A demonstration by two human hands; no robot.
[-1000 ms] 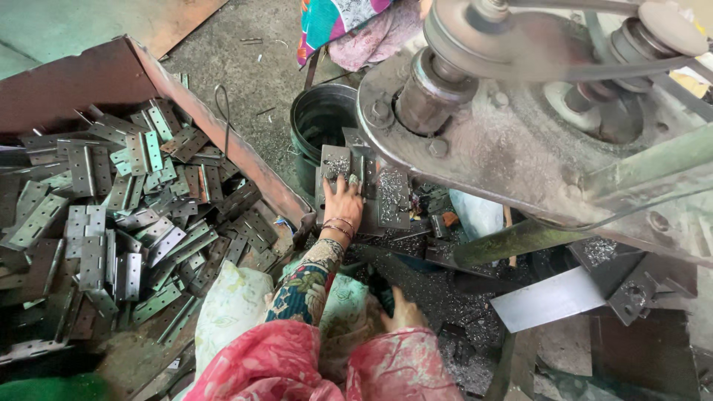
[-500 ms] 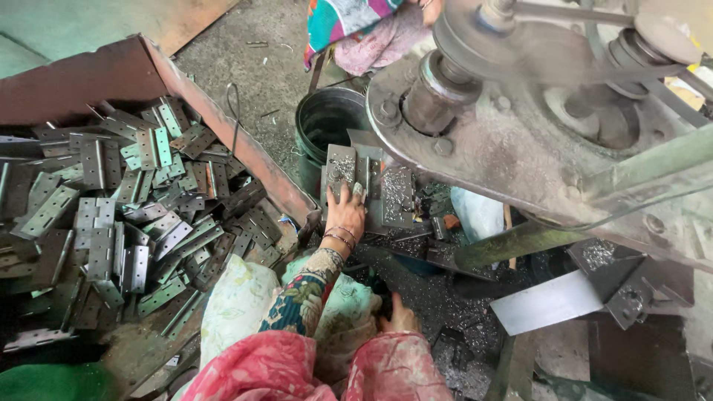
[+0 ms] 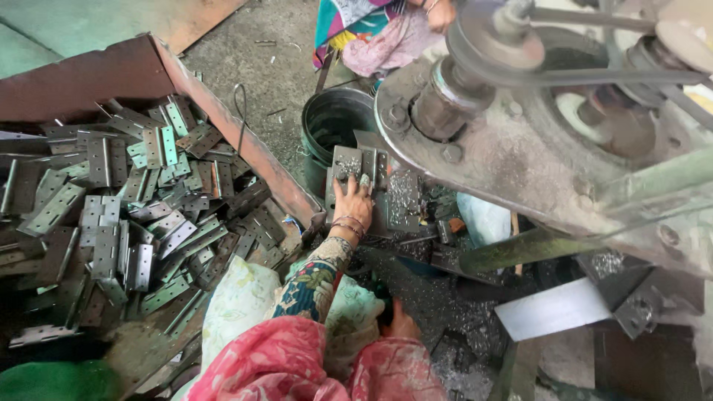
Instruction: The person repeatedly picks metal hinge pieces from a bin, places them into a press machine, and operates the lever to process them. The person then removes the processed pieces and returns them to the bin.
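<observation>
Now left hand (image 3: 355, 202) fingers spread flat on hinge plate (image 3: 349, 165); right hand (image 3: 401, 324) fingers hidden.

No packages, labels, signs or screens showed anywhere in the view; nothing printed or packaged lay among the things around the machine.

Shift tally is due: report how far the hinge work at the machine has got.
Done: cannot tell; no finished stack shows. In hand: left hand presses a hinge plate on the machine bed; right hand stays low. Left: a big hinge pile fills the bin.
</observation>
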